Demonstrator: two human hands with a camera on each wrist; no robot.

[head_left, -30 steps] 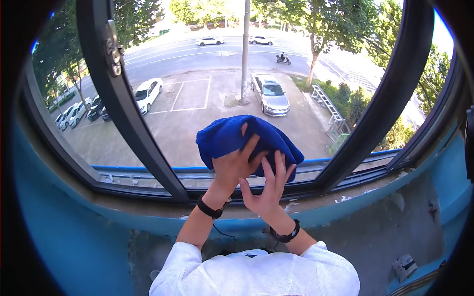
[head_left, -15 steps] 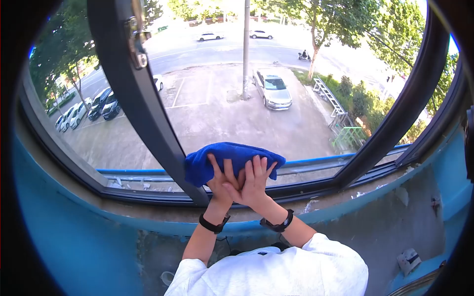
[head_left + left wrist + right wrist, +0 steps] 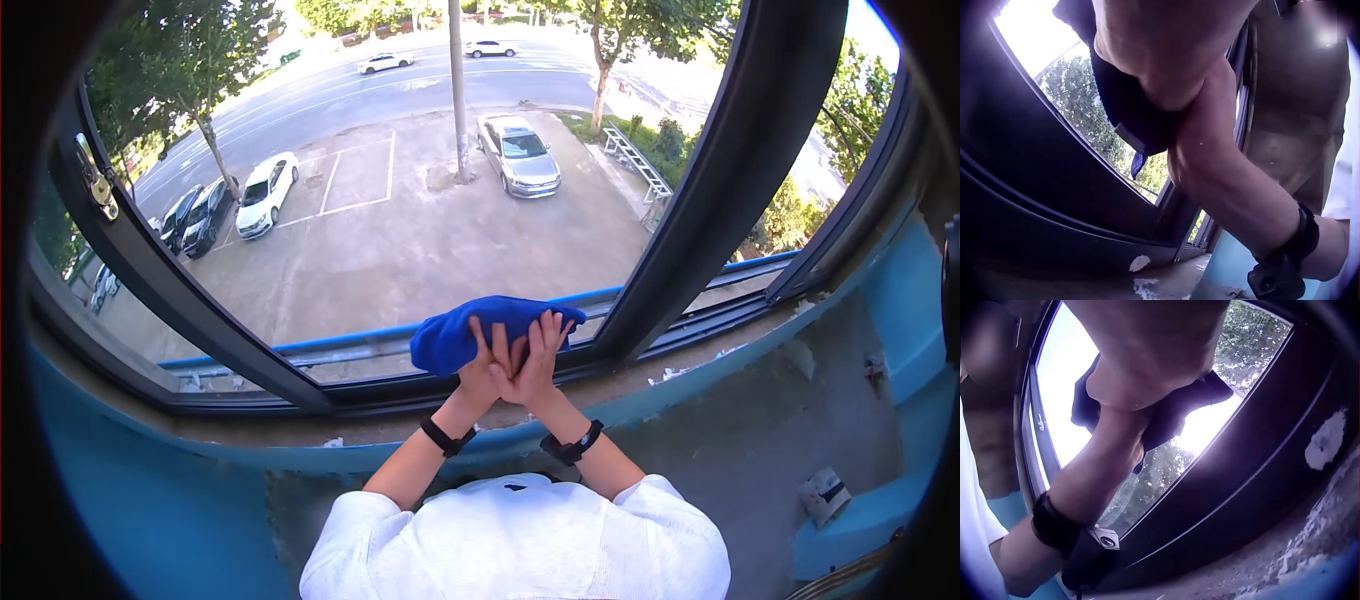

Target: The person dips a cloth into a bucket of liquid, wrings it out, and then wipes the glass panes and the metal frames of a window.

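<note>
Two flat hands, left hand [image 3: 475,378] and right hand [image 3: 537,358] overlapped, press a blue cloth [image 3: 450,335] on the glass [image 3: 420,230], just left of the foot of the mullion [image 3: 700,190]. Left wrist: cloth bunched under the palm. Right wrist: likewise. Even, flat pressure towards the mullion should wipe cleanly.

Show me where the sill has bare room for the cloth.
Bare sill runs left of the left hand, between window frame and blue wall. Right of the right hand, white flakes litter it. Crowded in the middle: both press the blue cloth.
</note>
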